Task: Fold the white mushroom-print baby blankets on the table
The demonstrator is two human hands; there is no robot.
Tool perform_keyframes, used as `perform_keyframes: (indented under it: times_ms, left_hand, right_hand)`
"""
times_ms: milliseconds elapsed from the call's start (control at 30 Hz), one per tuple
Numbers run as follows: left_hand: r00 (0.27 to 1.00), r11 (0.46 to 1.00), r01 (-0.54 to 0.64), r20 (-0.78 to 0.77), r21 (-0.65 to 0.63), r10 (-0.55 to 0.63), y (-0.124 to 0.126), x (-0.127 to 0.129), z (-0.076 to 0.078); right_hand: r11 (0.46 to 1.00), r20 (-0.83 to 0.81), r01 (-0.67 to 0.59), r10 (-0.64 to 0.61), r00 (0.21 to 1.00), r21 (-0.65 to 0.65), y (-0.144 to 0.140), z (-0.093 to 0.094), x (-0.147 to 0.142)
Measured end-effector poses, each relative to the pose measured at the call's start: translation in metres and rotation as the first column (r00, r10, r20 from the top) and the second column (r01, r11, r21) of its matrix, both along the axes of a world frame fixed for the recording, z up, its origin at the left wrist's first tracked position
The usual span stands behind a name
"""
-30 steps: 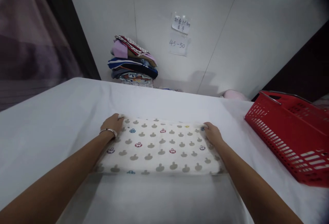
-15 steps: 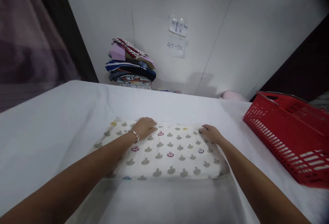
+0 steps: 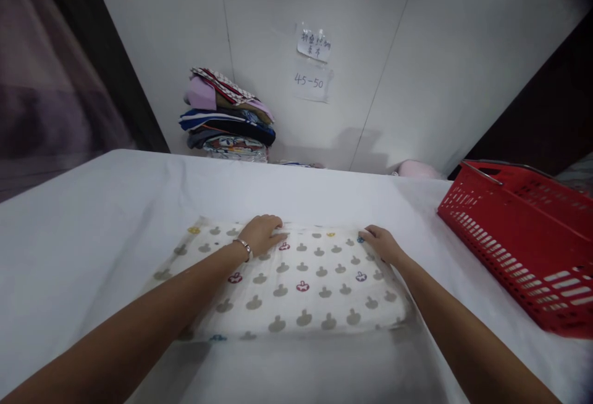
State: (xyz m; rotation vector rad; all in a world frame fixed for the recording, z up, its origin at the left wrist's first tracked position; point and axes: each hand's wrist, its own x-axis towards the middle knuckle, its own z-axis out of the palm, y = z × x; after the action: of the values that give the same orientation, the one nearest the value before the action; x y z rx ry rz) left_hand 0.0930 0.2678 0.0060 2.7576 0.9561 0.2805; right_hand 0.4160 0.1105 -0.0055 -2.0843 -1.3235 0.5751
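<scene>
While it lies flat on the white sheet-covered table (image 3: 92, 218), the folded cloth (image 3: 287, 286) looks like soft, slightly crinkly cotton, cream coloured with rows of little grey mushroom-ish shapes and a few red, blue and yellow ones mixed in. It's folded into a thick rectangle, sitting right in the middle in front of the person. Left hand (image 3: 263, 235), with a thin silver bracelet (image 3: 243, 247) on the wrist, is resting palm down on the far edge near the middle, fingers spread flat and not pinching anything. Right hand (image 3: 380, 243) sits on the far right corner, fingers loosely curled onto the fabric, pressing more than gripping as far as I can see. Off to the right there's a red plastic basket (image 3: 519, 243) with slotted walls and a metal handle. At the back, a messy stack of folded clothes (image 3: 227, 117) leans by the plain white panelled wall (image 3: 417, 52), which has two taped paper notes (image 3: 312, 61), one reading 45-50.
</scene>
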Motion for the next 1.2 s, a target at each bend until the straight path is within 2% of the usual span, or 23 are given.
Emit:
perform_keyframes:
  times_ms: [100, 233, 333, 467, 600, 800, 1000, 1100, 1200]
  left_hand:
    - [0.997, 0.997, 0.08, 0.009, 0.012, -0.08, 0.001, 0.003, -0.003]
    - [0.991, 0.99, 0.128, -0.032, -0.067, -0.131, 0.0, 0.011, -0.003]
    - [0.994, 0.988, 0.094, -0.047, -0.12, -0.101, -0.003, 0.017, 0.003]
    - [0.998, 0.978, -0.042, -0.062, -0.203, 0.03, -0.002, 0.021, 0.011]
    - [0.995, 0.979, -0.086, -0.059, -0.184, 0.076, 0.004, 0.025, 0.012]
    - [1.0, 0.996, -0.029, -0.005, -0.089, 0.029, 0.002, 0.028, -0.004]
    - [1.0, 0.999, -0.022, -0.019, 0.035, 0.022, 0.002, 0.027, -0.013]
    - [0.999, 0.997, -0.009, -0.032, 0.076, 0.011, 0.003, 0.028, -0.015]
    - [0.999, 0.996, 0.004, -0.052, 0.084, 0.0, 0.007, 0.028, -0.017]
  right_hand:
    - [0.995, -0.08, -0.006, 0.014, 0.997, 0.097, -0.004, 0.0, -0.002]
    - [0.978, -0.112, 0.019, 0.005, 0.994, 0.21, -0.013, 0.008, -0.012]
    - [0.96, -0.109, 0.054, -0.025, 0.994, 0.273, -0.019, 0.016, -0.022]
    - [0.957, -0.092, 0.071, -0.047, 0.995, 0.281, -0.022, 0.015, -0.024]
    - [0.978, -0.036, 0.073, -0.067, 0.997, 0.194, -0.014, 0.004, -0.012]
    - [0.995, 0.078, 0.1, -0.1, 0.992, 0.005, -0.001, 0.001, -0.004]
    - [0.967, -0.15, 0.187, -0.213, 0.965, -0.174, -0.007, 0.014, -0.002]
    - [0.964, -0.273, 0.174, -0.226, 0.935, -0.202, -0.023, 0.019, 0.002]
    - [0.961, -0.441, 0.124, -0.225, 0.869, -0.246, -0.045, 0.023, 0.004]
